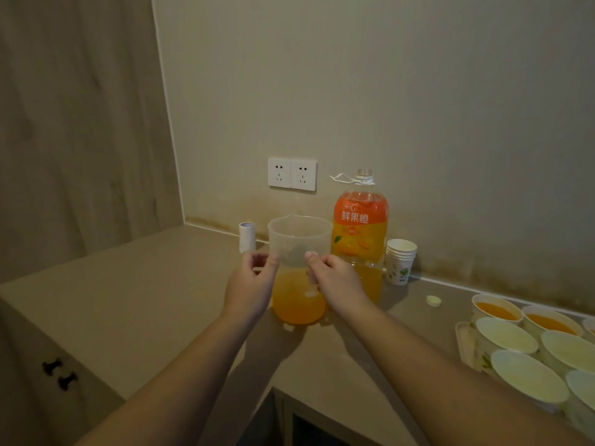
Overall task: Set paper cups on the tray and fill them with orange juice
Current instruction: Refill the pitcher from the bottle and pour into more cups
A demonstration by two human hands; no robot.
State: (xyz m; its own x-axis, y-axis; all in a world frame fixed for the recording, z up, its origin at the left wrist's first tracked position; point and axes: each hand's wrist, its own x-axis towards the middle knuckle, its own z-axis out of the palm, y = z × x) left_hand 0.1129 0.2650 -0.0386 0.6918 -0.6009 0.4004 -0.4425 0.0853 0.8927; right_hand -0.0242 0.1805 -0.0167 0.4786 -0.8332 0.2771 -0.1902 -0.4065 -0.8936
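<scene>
A clear plastic jug (299, 239), about one third full of orange juice, stands on the counter (145, 300) in front of me. My right hand (335, 281) is closed on the jug's handle at its right side. My left hand (254, 281) rests against the jug's left side with fingers curled. Behind the jug stands an uncapped orange juice bottle (360, 226). At the lower right a tray (465, 344) carries several paper cups; two far ones (497, 310) hold juice, and the near ones (528, 376) look empty.
A stack of paper cups (400, 260) stands right of the bottle, and the bottle cap (433, 300) lies on the counter near it. A small white tube (247, 237) stands left of the jug. Two wall sockets (292, 174) sit above. A cabinet door with dark knobs (59, 373) is at the lower left.
</scene>
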